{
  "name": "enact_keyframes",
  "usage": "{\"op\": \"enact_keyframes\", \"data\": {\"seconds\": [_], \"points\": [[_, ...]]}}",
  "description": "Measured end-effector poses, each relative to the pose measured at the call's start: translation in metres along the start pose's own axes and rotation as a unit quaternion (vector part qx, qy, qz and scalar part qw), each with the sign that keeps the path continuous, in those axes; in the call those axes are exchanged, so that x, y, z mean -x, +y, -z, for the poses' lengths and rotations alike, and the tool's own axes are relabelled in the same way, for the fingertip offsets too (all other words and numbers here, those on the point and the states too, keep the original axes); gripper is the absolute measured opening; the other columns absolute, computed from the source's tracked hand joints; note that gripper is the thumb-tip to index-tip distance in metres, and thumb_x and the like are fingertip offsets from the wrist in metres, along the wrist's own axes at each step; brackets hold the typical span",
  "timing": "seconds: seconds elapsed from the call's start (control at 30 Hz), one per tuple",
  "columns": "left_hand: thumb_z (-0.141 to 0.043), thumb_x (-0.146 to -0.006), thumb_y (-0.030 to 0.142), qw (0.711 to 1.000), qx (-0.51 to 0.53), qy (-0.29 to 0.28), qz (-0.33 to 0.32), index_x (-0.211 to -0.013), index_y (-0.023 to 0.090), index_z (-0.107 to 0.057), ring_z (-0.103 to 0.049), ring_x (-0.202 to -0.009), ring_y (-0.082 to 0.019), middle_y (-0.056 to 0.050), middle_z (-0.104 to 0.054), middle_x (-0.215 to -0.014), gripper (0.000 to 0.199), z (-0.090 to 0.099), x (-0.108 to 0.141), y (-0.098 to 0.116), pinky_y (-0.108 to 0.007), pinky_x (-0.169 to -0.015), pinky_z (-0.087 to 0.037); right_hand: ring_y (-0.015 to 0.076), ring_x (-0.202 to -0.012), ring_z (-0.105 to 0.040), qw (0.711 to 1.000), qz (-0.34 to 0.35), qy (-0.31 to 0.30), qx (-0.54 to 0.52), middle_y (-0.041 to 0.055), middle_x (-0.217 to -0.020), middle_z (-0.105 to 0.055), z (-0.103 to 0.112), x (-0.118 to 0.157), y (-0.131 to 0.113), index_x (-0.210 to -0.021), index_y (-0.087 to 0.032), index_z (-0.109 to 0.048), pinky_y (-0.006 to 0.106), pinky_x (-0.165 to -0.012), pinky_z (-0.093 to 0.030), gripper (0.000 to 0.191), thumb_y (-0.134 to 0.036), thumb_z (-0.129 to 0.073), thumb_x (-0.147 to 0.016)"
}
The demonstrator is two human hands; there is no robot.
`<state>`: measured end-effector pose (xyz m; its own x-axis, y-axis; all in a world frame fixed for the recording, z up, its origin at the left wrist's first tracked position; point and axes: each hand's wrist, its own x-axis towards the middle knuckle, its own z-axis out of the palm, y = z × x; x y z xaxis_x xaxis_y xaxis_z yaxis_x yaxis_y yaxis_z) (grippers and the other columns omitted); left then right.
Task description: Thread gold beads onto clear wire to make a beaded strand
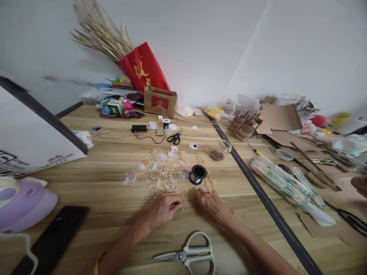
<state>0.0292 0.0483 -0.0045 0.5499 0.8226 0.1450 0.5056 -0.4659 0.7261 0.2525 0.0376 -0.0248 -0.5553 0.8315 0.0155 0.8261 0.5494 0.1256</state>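
My left hand [168, 207] is closed, thumb and forefinger pinched on a thin gold chain [180, 214] that lies on the wooden table. My right hand [208, 203] rests low on the table beside a longer gold chain [210, 177]; its fingertips press together near the surface, and what they hold, if anything, is too small to name. Just beyond it is a black spool of wire [197, 174]. Small clear and gold beads [162, 179] are spread on and around plastic bags, beyond my left hand. White-handled scissors [197, 253] lie nearest me, below both hands.
Black scissors [174, 137], a jar of beads [218, 154] and a black adapter [139, 128] lie farther back. At left are a phone [54, 236] and a purple object [31, 204]. Wrapped sticks [278, 183] lie right of the dark strip [258, 191]. Another person's hand [359, 185] shows at the right edge.
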Motion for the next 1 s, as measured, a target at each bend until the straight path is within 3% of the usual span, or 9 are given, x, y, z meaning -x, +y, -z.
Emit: {"op": "enact_keyframes", "data": {"seconds": [0.13, 0.27, 0.47, 0.63, 0.73, 0.83, 0.9, 1.0], "points": [[-0.055, -0.083, 0.014, 1.0, 0.005, 0.003, -0.011, -0.073, 0.015, -0.067, -0.059, -0.067, -0.013, -0.002, -0.065, -0.071, 0.016, -0.001, 0.0, -0.003, -0.021, -0.063, -0.043, 0.0183, -0.069, -0.059, 0.997, 0.026, -0.059, 0.039, 0.0073, -0.091, -0.062, 0.012, 0.011, -0.004, -0.096, -0.017, -0.051, 0.029, -0.06, -0.042, 0.027, 0.003, -0.045, -0.079], [-0.054, -0.083, 0.013, 1.0, 0.008, -0.002, -0.008, -0.074, 0.015, -0.067, -0.059, -0.068, -0.013, -0.003, -0.065, -0.072, 0.016, -0.001, 0.0, -0.004, -0.021, -0.065, -0.043, 0.0192, -0.078, -0.059, 0.998, 0.015, -0.041, 0.042, 0.0086, -0.1, -0.061, 0.015, 0.017, -0.011, -0.101, -0.017, -0.049, 0.03, -0.067, -0.042, 0.025, 0.001, -0.043, -0.084], [-0.053, -0.085, 0.016, 1.0, 0.022, 0.001, -0.013, -0.075, 0.016, -0.067, -0.06, -0.07, -0.014, -0.003, -0.065, -0.074, 0.017, -0.003, -0.001, -0.007, -0.023, -0.066, -0.044, 0.0159, -0.069, -0.058, 0.989, -0.011, -0.108, -0.098, 0.0039, -0.09, -0.061, 0.035, 0.018, -0.015, -0.092, -0.018, -0.051, 0.027, -0.06, -0.037, 0.016, -0.005, -0.043, -0.087], [-0.051, -0.084, 0.012, 0.996, 0.064, 0.01, -0.054, -0.088, 0.016, -0.068, -0.061, -0.09, -0.016, -0.007, -0.068, -0.097, 0.018, -0.011, 0.0, -0.012, -0.026, -0.083, -0.047, 0.014, -0.071, -0.057, 0.964, -0.026, -0.103, -0.246, 0.0021, -0.087, -0.06, 0.046, 0.021, -0.019, -0.091, -0.018, -0.048, 0.024, -0.062, -0.036, 0.013, -0.009, -0.039, -0.09], [-0.052, -0.08, 0.008, 0.996, 0.075, -0.01, -0.05, -0.105, 0.016, -0.066, -0.06, -0.1, -0.017, -0.008, -0.064, -0.117, 0.03, -0.015, 0.002, -0.008, -0.029, -0.093, -0.044, 0.0143, -0.073, -0.057, 0.954, -0.019, -0.082, -0.289, 0.0023, -0.086, -0.059, 0.044, 0.023, -0.021, -0.092, -0.018, -0.048, 0.024, -0.063, -0.035, 0.011, -0.013, -0.037, -0.092], [-0.052, -0.078, 0.007, 0.992, 0.108, -0.062, -0.009, -0.122, 0.018, -0.056, -0.063, -0.073, -0.011, -0.009, -0.056, -0.129, 0.045, -0.017, 0.005, 0.001, -0.025, -0.078, -0.05, 0.0144, -0.075, -0.057, 0.943, -0.006, -0.064, -0.325, 0.003, -0.088, -0.059, 0.045, 0.022, -0.023, -0.093, -0.018, -0.048, 0.024, -0.066, -0.037, 0.011, -0.013, -0.038, -0.092], [-0.054, -0.078, 0.009, 0.992, 0.103, -0.075, -0.001, -0.118, 0.019, -0.059, -0.063, -0.073, -0.011, -0.007, -0.061, -0.122, 0.041, -0.017, 0.005, 0.005, -0.024, -0.075, -0.05, 0.0142, -0.076, -0.057, 0.935, 0.01, -0.058, -0.35, 0.0031, -0.089, -0.059, 0.047, 0.021, -0.024, -0.093, -0.018, -0.049, 0.023, -0.068, -0.037, 0.011, -0.013, -0.039, -0.092], [-0.054, -0.08, 0.011, 0.995, 0.067, -0.079, -0.001, -0.094, 0.018, -0.069, -0.062, -0.074, -0.014, -0.003, -0.07, -0.09, 0.022, -0.019, 0.005, 0.006, -0.022, -0.071, -0.047, 0.0144, -0.076, -0.057, 0.931, 0.008, -0.064, -0.359, 0.0032, -0.089, -0.059, 0.05, 0.019, -0.023, -0.092, -0.018, -0.049, 0.023, -0.068, -0.038, 0.011, -0.014, -0.04, -0.092]]}}
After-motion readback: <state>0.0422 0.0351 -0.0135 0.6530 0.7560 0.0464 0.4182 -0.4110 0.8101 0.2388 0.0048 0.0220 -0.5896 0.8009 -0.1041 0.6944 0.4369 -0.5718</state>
